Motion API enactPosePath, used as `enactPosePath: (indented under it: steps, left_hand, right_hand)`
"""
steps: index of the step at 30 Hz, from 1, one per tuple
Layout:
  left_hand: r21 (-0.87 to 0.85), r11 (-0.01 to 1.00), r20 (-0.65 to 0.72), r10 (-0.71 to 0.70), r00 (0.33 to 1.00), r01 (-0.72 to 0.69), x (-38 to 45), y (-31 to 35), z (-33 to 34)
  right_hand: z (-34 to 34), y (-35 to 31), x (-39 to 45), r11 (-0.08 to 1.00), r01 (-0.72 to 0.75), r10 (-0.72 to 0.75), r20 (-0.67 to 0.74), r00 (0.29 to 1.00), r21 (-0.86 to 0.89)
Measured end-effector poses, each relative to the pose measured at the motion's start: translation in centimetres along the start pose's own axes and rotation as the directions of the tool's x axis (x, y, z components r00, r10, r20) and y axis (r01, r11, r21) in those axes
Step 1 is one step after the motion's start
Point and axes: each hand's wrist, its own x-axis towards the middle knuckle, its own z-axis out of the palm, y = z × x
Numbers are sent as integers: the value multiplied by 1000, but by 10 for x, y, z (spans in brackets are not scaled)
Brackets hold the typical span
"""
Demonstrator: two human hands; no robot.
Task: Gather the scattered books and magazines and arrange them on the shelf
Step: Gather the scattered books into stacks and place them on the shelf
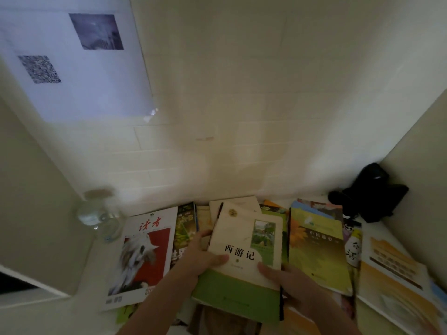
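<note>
Both hands clasp cream-green paperback; glossy magazine flat beside.

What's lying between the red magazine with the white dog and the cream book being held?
In the head view, a dark green-covered magazine lies between the red magazine and the cream book, partly behind the left hand.

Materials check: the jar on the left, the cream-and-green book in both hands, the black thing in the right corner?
Jar: clear glass by the look, see-through with bright glints. Cream-and-green book: paper with a matte card cover, gripped by left hand and right hand. Black object: dark, dull, possibly fabric; too dim to tell.
</note>
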Motion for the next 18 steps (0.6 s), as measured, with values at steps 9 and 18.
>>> enactPosePath:
  steps: [9, 18]
  left_hand:
    - [181, 882, 22, 439, 898, -435, 10, 40, -8]
    - [155, 865, 44, 477, 878, -478, 44, 5, -14]
  right_hand:
    - [5, -48, 1, 799, 599, -600, 5, 800, -56]
    - [16, -19, 49, 752, 654, -656, 9, 755, -79]
